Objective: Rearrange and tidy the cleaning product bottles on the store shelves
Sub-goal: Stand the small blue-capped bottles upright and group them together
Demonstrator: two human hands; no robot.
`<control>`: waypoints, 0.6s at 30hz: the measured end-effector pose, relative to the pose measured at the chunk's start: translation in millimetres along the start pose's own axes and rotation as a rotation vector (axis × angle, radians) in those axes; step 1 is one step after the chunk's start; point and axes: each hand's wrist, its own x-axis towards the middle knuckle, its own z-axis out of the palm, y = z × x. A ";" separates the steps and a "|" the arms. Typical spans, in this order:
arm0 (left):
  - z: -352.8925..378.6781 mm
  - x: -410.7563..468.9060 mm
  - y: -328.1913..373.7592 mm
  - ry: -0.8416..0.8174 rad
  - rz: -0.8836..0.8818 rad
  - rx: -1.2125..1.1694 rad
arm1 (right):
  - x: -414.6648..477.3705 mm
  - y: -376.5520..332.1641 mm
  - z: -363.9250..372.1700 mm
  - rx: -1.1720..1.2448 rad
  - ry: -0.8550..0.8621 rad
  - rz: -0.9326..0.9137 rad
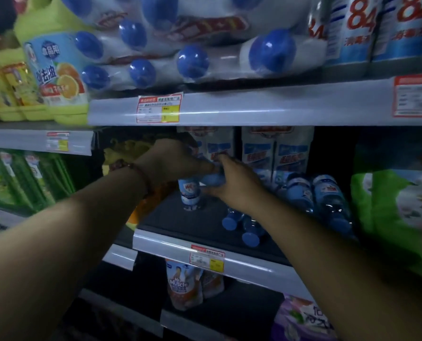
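A small blue bottle (189, 193) with a red and white label stands upright on the dark middle shelf (178, 217). My left hand (178, 161) is closed over its top from the left. My right hand (232, 183) presses against the bottle's right side, fingers spread toward it. Two more blue bottles (320, 198) lie on their sides to the right. Another two lie near the shelf's front edge, blue caps (239, 225) pointing at me, partly hidden under my right forearm.
White and blue cartons (276, 153) stand at the back of the middle shelf. Wrapped white bottles with blue caps (192, 60) lie on the shelf above, beside a green jug (54, 65). Green bags (397, 212) sit at right. Refill pouches (185, 286) stand below.
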 end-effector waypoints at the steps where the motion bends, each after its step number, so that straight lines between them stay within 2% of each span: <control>1: 4.4 4.7 -6.3 0.023 0.026 -0.036 | 5.7 1.6 4.9 -0.066 -0.006 0.013; 3: 16.6 3.1 -21.6 0.039 0.103 -0.331 | 13.8 3.6 21.3 -0.113 -0.061 0.008; 5: 31.9 4.4 -47.8 0.057 0.109 -0.762 | 16.8 6.2 40.6 -0.013 -0.084 0.016; 6: 39.1 6.6 -61.8 0.082 0.126 -0.905 | 18.3 7.8 47.5 0.055 -0.054 0.035; 7: 46.8 10.2 -76.3 0.126 0.165 -0.949 | 21.4 10.6 52.1 0.113 -0.007 0.050; 10: 65.9 7.9 -92.0 0.327 0.175 -0.805 | 28.1 13.4 52.9 0.157 0.055 0.073; 11: 74.5 7.9 -98.7 0.330 0.160 -0.747 | 28.5 13.9 51.9 0.139 0.055 0.072; 14: 92.3 2.6 -106.5 0.187 0.066 -0.654 | 28.7 14.2 50.3 0.070 0.057 0.111; 18: 93.3 0.3 -98.3 0.164 -0.102 -0.385 | 27.3 11.3 42.8 0.070 -0.007 0.151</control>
